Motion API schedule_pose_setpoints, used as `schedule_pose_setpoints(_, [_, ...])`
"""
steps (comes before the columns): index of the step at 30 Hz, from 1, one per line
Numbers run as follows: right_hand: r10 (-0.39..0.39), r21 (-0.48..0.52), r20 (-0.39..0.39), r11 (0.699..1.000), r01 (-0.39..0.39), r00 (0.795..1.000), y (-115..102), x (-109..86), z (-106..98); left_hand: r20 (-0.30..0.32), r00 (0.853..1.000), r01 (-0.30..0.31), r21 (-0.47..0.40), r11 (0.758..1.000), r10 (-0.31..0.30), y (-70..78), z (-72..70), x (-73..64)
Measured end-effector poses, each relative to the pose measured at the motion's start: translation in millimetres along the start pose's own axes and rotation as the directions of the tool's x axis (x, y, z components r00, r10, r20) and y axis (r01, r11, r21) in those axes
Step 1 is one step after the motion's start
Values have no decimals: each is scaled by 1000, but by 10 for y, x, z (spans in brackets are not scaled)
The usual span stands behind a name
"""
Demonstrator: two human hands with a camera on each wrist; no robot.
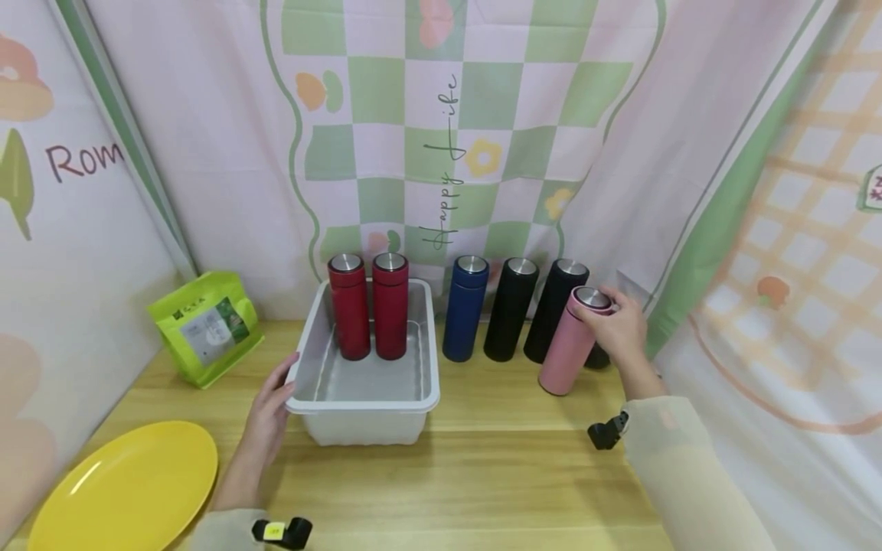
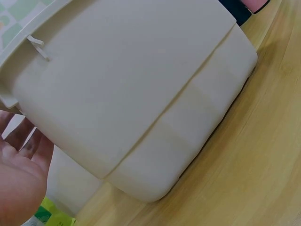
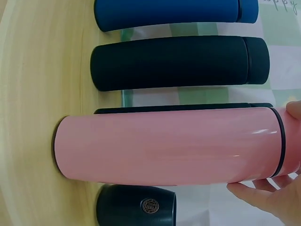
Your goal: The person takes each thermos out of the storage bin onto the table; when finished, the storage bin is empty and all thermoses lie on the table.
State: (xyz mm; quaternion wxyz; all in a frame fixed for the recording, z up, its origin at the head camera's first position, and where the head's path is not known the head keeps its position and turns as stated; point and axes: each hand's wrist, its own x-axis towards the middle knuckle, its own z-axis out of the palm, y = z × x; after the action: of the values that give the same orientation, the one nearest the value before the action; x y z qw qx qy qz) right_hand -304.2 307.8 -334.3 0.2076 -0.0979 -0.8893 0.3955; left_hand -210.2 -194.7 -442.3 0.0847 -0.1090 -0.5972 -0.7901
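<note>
My right hand (image 1: 616, 325) grips a pink vacuum flask (image 1: 568, 348) round its top, below the steel-topped lid. The flask leans slightly, its base at the tabletop; whether it touches cannot be told. My left hand (image 1: 267, 417) touches the left rim of a grey-white plastic basin (image 1: 361, 425), its fingers fairly straight against the edge in the left wrist view. Two red flasks (image 1: 350, 314) stand upright inside the basin, towards its back. Right of the basin stand a blue flask (image 1: 466, 310) and two black flasks (image 1: 510, 310), the farther one partly hidden by the pink one.
A short black cup with a round emblem (image 3: 150, 205) stands behind the pink flask. Left of the basin is a lime-green pouch (image 1: 207, 329). A yellow oval plate (image 1: 124, 490) lies at the front left of the wooden table (image 1: 482, 482). Printed curtains (image 1: 496, 92) hang behind.
</note>
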Motion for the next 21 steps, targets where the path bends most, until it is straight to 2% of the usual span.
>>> schedule_pose_setpoints(7, [-12, 27, 35, 1000, 11, 999, -10, 17, -19, 9, 1000, -26, -27, 999, 26, 4, 3, 1])
schedule_pose_setpoints(13, [-50, 19, 118, 999, 48, 992, -69, 60, -108, 12, 1000, -24, -25, 999, 24, -2, 7, 8])
schedule_pose_setpoints(17, [-55, -26, 122, 998, 59, 991, -281, 72, -168, 12, 1000, -16, -18, 1000, 16, -4, 7, 10])
schedule_pose_setpoints(21, [-104, -23, 121, 994, 108, 987, -661, 52, -118, 5, 1000, -7, -19, 1000, 7, 0, 9, 5])
